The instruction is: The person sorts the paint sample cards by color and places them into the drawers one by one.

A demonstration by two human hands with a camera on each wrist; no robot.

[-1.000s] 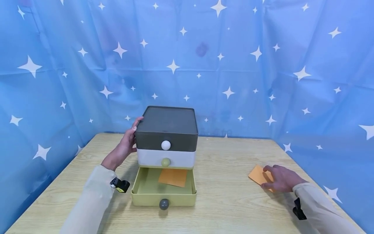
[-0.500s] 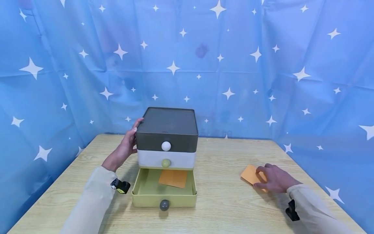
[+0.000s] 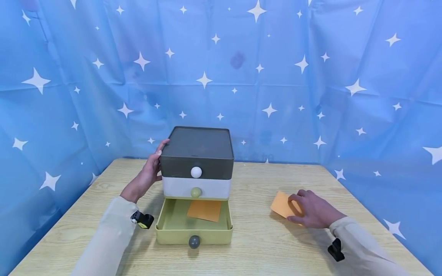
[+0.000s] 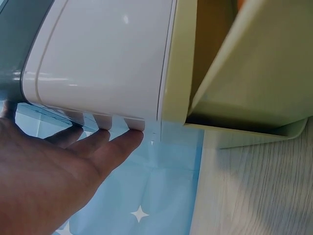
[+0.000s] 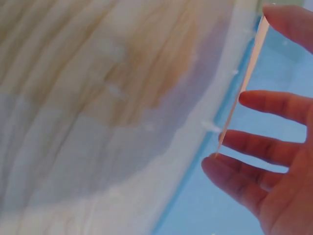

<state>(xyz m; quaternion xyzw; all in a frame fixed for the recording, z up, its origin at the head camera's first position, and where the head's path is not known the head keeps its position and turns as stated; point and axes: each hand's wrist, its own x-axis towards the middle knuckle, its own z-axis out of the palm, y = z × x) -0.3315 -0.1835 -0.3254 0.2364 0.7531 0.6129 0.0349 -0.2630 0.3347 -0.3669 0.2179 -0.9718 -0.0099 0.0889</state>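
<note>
A small drawer unit (image 3: 202,143) with a dark top drawer, a white middle drawer and a green bottom drawer (image 3: 176,235) stands on the table. The bottom drawer is pulled out, and an orange square of paper (image 3: 204,211) lies inside. My left hand (image 3: 147,170) touches the unit's left side; in the left wrist view the fingertips (image 4: 133,138) press against the side wall. My right hand (image 3: 313,209) holds a second orange square of paper (image 3: 280,205) above the table. The right wrist view shows this paper edge-on between thumb and fingertips (image 5: 248,99).
The wooden table (image 3: 255,245) extends around the unit. Blue cloth (image 3: 290,88) with white stars hangs behind it and along both sides. Grey, white and green round knobs stick out from the drawer fronts, with the grey knob (image 3: 194,242) furthest forward.
The right hand has moved left toward the drawer unit, carrying the orange paper. The left hand, the unit and the paper in the drawer have stayed put.
</note>
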